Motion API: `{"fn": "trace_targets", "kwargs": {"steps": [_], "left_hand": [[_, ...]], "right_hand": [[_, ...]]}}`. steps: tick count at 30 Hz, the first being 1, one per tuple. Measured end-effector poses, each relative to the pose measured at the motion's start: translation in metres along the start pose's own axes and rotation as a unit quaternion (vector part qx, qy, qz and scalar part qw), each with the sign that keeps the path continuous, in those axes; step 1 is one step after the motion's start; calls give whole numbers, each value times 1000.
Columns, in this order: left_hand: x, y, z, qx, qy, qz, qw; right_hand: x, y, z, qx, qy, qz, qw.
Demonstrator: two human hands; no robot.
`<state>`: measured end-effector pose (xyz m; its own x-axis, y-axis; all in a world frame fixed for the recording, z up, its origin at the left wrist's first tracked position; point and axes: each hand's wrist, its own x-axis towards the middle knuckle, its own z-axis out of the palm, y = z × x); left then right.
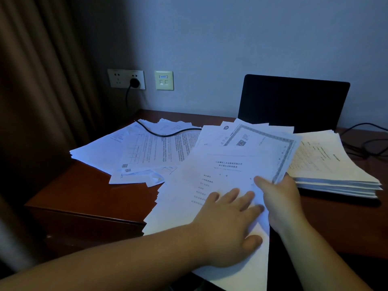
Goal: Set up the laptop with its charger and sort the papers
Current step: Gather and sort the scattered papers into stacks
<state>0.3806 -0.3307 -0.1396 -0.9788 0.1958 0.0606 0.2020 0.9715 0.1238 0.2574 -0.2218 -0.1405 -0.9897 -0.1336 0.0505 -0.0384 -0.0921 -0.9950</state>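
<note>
left hand [228, 229]: fingers [235, 195] spread flat and pressing on the top white printed sheet [210, 185] of a loose fanned bundle at the near table edge. thumb lies on the same sheet, nothing curled round it.

right hand [281, 198]: thumb on top, other fingers hidden under the paper, so it pinches the right edge of the bundle, just below a certificate-style page with a grey ornate border [270, 141].

handling, as a judgement: single sheets are light, limp and slick against each other; the fan overhangs the table edge and will slide or spill if lifted by one corner. best taken at both long edges, squared up by tapping, then carried flat. edges crease easily.

outward: a second scatter of white printed sheets [134, 150] lies to the left on the dark reddish-brown wooden table [84, 192], with a thin black charger cable [168, 134] lying across it. cable runs up to a black plug [134, 82] seated in the white wall socket plate [126, 79]. a neat thick stack of white papers [327, 164] sits to the right, touching the fanned bundle. the open black laptop with a dark screen [294, 101] stands behind the papers, its base hidden; cannot tell whether the cable reaches it.

containers: none in view; the stacks alone hold the sorted paper.
</note>
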Motion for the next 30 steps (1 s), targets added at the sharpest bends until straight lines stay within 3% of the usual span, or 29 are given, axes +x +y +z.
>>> {"fn": "trace_targets", "kwargs": {"steps": [5,8,10,12,14,16,18,23,30], "left_hand": [[8,-27,-10,-30,13,6,999],[10,-56,-22,-57,90,-105,989],[8,-79,-31,-127,165,-179,962],[5,-98,-40,-206,230,-260,915],[4,-112,-51,-380,243,-340,825],[4,-127,-63,-571,197,-348,717],[2,-137,-75,-652,138,-306,680],[-5,-139,-89,-719,97,-199,659],[-5,-134,-109,-642,269,-229,681]], "right_hand": [[8,5,-3,-17,33,15,999],[11,8,-7,22,34,39,998],[12,8,-10,58,32,48,997],[11,5,-11,94,20,46,994],[11,0,-11,122,-7,44,992],[11,-5,-8,143,-33,42,988],[11,-12,-5,149,-54,36,987],[17,-49,5,116,-67,-11,991],[20,-88,18,86,-144,-33,985]]}}
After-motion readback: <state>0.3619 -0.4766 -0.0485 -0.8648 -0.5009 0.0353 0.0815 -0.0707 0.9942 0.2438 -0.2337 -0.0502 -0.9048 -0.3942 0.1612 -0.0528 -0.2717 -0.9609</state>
